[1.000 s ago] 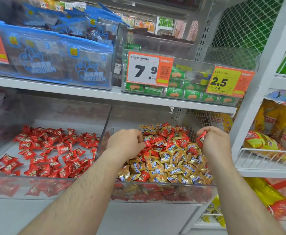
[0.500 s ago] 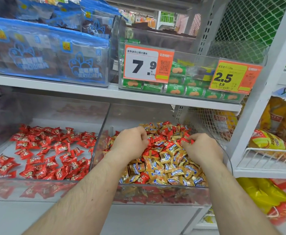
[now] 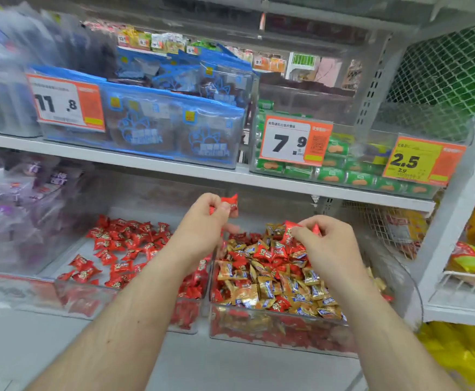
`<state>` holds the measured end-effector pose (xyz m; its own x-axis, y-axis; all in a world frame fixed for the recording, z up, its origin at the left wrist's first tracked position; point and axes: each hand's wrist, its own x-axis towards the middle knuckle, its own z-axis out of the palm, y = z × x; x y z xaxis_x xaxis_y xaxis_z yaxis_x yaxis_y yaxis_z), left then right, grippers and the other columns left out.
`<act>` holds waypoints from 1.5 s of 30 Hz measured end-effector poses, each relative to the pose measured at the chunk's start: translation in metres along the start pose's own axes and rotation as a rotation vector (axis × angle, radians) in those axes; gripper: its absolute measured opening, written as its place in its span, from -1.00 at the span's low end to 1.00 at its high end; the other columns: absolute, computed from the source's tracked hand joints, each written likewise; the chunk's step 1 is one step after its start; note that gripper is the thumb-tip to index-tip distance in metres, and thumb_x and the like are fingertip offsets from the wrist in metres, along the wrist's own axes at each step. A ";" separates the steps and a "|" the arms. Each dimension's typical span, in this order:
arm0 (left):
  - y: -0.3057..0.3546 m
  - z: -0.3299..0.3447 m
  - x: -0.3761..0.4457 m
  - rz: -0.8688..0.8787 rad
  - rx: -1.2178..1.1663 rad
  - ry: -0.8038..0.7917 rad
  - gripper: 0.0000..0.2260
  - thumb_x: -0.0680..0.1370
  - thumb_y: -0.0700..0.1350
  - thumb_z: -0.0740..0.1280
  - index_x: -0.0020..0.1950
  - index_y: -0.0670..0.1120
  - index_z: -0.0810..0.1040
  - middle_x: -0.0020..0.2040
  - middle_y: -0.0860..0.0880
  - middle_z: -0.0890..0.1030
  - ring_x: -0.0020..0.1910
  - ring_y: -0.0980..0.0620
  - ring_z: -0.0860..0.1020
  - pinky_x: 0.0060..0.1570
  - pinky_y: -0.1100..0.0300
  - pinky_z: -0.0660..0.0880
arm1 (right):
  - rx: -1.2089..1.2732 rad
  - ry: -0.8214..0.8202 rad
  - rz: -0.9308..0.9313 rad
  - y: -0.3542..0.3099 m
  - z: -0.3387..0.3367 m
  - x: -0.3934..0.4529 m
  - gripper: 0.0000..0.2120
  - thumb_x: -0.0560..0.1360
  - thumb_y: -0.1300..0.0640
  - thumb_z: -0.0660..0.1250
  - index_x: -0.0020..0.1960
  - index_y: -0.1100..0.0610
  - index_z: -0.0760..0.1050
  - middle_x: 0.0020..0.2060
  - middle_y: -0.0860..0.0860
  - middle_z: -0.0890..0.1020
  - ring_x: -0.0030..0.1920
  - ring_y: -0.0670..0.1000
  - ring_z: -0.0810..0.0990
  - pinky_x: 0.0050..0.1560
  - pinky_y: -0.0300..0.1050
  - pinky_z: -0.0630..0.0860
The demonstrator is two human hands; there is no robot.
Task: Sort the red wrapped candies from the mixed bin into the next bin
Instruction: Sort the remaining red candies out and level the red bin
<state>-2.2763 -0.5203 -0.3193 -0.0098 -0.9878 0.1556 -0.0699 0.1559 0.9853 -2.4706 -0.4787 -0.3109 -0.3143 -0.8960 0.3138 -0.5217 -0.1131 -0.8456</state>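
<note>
The left hand [image 3: 202, 230] has been lifted clear of the clear plastic mixed bin of red and gold wrapped candies [image 3: 273, 331] and is now raised above the divider between the two bins, with a red wrapped candy [image 3: 229, 204] pinched at its fingertips. From this it is judged that a pick has been completed and that the piece is on its way to the neighbouring clear plastic bin of red candies only [image 3: 84, 294], on the left; the release has not yet been made.

The right hand [image 3: 329, 249] is held over the far part of the mixed pile, its fingers curled round at least one red wrapper [image 3: 289, 231] gathered there; how many pieces are held cannot be told.

Half a second earlier both hands were down in the mixed pile, knuckles up, with nothing red visible in the left. Since then the left hand has risen and shifted towards the left bin, while the right hand has stayed over the heap. The view has also swung left, so that an orange and white price label reading 11.8 [image 3: 65, 102] is now seen on the upper shelf [image 3: 146, 162].
</note>
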 end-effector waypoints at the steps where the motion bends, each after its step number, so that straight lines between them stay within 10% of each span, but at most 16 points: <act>1: -0.001 -0.011 -0.002 -0.040 -0.016 0.019 -0.80 0.69 -0.12 0.13 -0.14 -0.07 0.32 -0.12 -0.06 0.60 -0.32 0.04 0.59 -0.45 0.20 0.33 | -0.006 -0.057 -0.032 -0.010 0.009 -0.008 -0.83 0.43 0.15 0.43 -0.34 0.10 0.59 -0.40 -0.08 0.55 -0.38 -0.16 0.43 -0.29 -0.17 0.40; 6: -0.018 -0.063 -0.007 -0.271 -0.098 0.070 -0.85 0.67 -0.15 0.15 -0.09 -0.09 0.40 -0.06 -0.11 0.54 -0.20 -0.04 0.60 -0.33 0.15 0.55 | -0.131 -0.259 -0.156 -0.047 0.072 -0.022 -0.85 0.43 0.09 0.43 -0.31 0.05 0.59 -0.48 -0.08 0.50 -0.46 -0.10 0.39 -0.36 -0.18 0.35; 17: -0.055 -0.106 0.001 -0.281 0.219 0.108 -0.83 0.54 -0.26 0.24 -0.23 -0.11 0.34 -0.34 -0.09 0.37 -0.43 -0.01 0.35 -0.36 0.21 0.33 | -0.786 -0.520 -0.412 -0.073 0.159 -0.025 -0.79 0.49 -0.12 0.29 0.03 -0.05 0.58 -0.03 -0.06 0.67 0.13 0.06 0.56 0.24 0.05 0.24; 22: -0.048 -0.093 0.001 -0.207 0.256 0.160 -0.74 0.56 -0.21 0.29 0.24 -0.09 0.43 0.03 -0.02 0.55 -0.08 0.05 0.53 -0.10 0.17 0.45 | -0.658 -0.524 -0.417 -0.066 0.146 -0.026 -0.68 0.51 -0.12 0.29 0.25 -0.15 0.54 0.16 -0.11 0.64 0.24 0.01 0.52 0.38 0.03 0.20; 32: -0.031 -0.015 0.002 -0.010 0.307 0.069 -0.76 0.58 -0.18 0.25 0.23 0.01 0.41 0.17 0.07 0.50 -0.08 0.10 0.55 -0.19 0.25 0.43 | -0.440 -0.242 -0.167 -0.012 0.038 -0.005 -0.83 0.50 0.17 0.32 -0.19 -0.05 0.60 -0.36 -0.17 0.61 -0.34 -0.13 0.58 -0.26 -0.24 0.45; 45: -0.046 0.010 0.028 -0.250 0.045 0.202 -0.59 0.41 -0.25 0.39 0.22 -0.03 0.44 -0.04 0.10 0.51 0.00 -0.13 0.62 0.04 -0.04 0.58 | -0.816 -0.805 -0.171 0.017 0.106 0.105 -0.64 0.63 0.21 0.13 0.36 0.07 0.50 0.39 0.00 0.49 0.36 0.05 0.44 0.31 -0.18 0.33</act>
<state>-2.2831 -0.5550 -0.3607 0.2115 -0.9745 -0.0755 -0.0895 -0.0962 0.9913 -2.4283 -0.6203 -0.3378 0.2524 -0.9430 -0.2167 -0.9576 -0.2112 -0.1961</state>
